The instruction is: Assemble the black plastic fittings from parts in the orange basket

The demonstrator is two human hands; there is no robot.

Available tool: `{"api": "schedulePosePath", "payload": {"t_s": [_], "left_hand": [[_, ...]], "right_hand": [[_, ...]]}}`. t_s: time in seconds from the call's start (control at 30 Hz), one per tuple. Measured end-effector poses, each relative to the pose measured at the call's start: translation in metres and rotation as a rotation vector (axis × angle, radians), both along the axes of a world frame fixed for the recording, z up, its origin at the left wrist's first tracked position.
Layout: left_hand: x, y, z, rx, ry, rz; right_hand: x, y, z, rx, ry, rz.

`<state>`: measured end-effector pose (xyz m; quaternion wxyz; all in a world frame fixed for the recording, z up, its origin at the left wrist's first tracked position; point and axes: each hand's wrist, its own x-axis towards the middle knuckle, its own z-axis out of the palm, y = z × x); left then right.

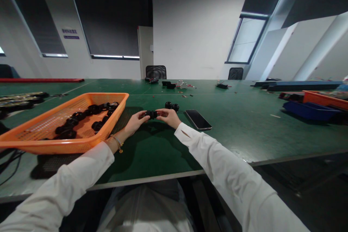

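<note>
A small black part (151, 114) is held just above the green table (163, 148), between my two hands. The fingers of my left hand (136, 120) pinch its left end, and those of my right hand (169, 116) pinch its right end. Just behind my right hand lie a few similar black round parts (172, 106). To the right of that hand a phone (198, 119) lies flat with a dark screen. Left of my left hand stands an orange basket (89, 144) with several black parts inside.
Small black and white pieces (181, 85) lie at the table's far side. A blue tray (311, 110) and an orange-red bin (326, 98) stand at the right. Bundled strips (23, 98) lie at the far left, and the table's front edge runs below my forearms.
</note>
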<state>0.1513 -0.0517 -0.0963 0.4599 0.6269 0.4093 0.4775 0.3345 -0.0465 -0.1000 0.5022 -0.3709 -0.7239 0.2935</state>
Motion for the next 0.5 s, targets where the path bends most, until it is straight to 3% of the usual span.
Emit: {"api": "schedulePosePath", "payload": {"t_s": [0.5], "left_hand": [[-0.0009, 0.0, -0.0003, 0.016, 0.023, 0.005]], "right_hand": [[-0.0007, 0.002, -0.0033, -0.055, 0.053, 0.019]]}}
